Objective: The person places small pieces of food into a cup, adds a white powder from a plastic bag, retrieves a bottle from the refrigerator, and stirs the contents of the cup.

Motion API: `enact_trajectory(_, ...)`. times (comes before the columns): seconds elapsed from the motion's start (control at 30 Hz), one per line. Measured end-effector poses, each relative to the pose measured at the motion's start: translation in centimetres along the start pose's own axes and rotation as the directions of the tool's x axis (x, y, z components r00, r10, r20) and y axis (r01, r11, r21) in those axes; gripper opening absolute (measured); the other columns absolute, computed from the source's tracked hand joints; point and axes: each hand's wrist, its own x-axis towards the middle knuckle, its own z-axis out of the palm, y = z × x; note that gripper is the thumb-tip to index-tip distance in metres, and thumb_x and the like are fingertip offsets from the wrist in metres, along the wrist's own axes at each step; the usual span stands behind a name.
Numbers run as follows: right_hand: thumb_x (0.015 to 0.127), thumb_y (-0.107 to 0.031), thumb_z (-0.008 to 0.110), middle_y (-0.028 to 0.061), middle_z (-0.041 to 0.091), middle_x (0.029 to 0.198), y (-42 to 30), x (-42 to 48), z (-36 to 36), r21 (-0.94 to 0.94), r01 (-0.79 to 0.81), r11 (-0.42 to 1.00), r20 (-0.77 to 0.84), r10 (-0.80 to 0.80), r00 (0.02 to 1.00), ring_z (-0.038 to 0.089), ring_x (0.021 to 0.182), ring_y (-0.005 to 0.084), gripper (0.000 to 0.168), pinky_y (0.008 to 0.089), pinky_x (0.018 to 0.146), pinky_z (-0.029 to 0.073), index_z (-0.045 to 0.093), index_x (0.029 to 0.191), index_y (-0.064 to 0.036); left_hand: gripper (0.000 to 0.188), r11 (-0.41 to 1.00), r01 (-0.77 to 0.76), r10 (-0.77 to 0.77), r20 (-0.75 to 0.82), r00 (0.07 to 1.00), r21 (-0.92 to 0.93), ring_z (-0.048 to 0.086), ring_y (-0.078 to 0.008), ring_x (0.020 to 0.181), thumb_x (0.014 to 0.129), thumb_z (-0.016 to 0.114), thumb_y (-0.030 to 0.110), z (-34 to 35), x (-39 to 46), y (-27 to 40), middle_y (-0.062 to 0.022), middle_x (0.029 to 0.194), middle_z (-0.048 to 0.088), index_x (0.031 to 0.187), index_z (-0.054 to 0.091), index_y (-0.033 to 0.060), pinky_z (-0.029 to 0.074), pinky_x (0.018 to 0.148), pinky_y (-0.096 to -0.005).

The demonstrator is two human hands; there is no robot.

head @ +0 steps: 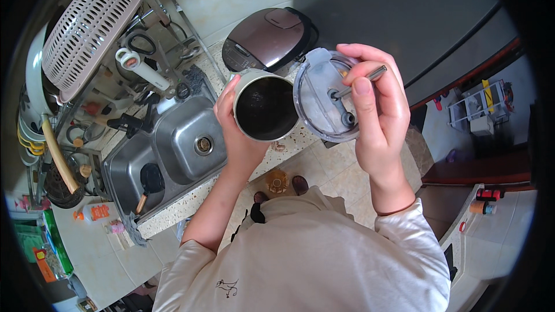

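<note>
A light-coloured tumbler (266,106) with a dark interior is held in my left hand (236,125), its open mouth facing the camera. Just to its right, my right hand (381,108) grips a clear plastic tumbler lid (318,95) by its edge. A metal straw (362,82) passes through the lid's opening, pinched between thumb and finger. The lid's rim appears close to the tumbler's mouth; whether they touch cannot be told. What the bottom of the tumbler holds is too dark to make out.
Left of the tumbler lies a double-bowl steel sink (190,117) with a small black pan (151,178) in one bowl. A rice cooker (269,37) stands behind on the speckled counter (173,216). A dish rack at the left bears a pink colander (91,30). An orange-labelled bottle (93,212) stands near the sink.
</note>
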Motion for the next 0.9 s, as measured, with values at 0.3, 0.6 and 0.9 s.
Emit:
enact_trajectory(0.3,0.097,-0.011,0.053,0.0179,0.062,0.112,0.5,-0.8,-0.3,-0.004,-0.088,0.996,0.071,0.088,0.994,0.059,0.092,0.0230,0.019,0.0320,0.079,0.047,0.060,0.087,0.004,0.098,0.884,0.424,-0.381,0.219,0.898,-0.198,0.041,-0.0274,0.131,0.065,0.089,0.015,0.8,-2.8,1.7,-0.0148,0.136,0.039,0.142,0.029,0.0040,0.036,0.109,-0.0397)
enact_trajectory(0.6,0.096,-0.011,0.053,0.0149,0.061,0.108,4.1,-3.5,0.2,-0.104,-0.255,0.961,0.256,0.273,0.927,0.058,0.096,0.0298,0.015,0.0369,0.089,0.044,0.057,0.089,0.001,0.102,0.796,0.593,-0.542,0.289,0.789,-0.125,0.038,-0.0314,0.132,0.066,0.088,0.017,2.0,-7.5,-0.3,-0.0181,0.137,0.038,0.144,0.025,0.0010,0.035,0.110,-0.0417)
enact_trajectory(0.9,0.092,-0.029,0.063,0.0104,0.067,0.081,17.9,-5.6,6.2,-0.365,-0.550,0.751,0.244,0.648,0.722,0.065,0.078,0.0203,0.030,0.0335,0.073,0.049,0.064,0.086,0.001,0.105,0.793,0.604,-0.555,0.311,0.772,-0.085,0.038,-0.0356,0.132,0.064,0.089,0.017,8.1,-11.4,-9.8,-0.0224,0.140,0.037,0.145,0.024,0.0017,0.034,0.110,-0.0438)
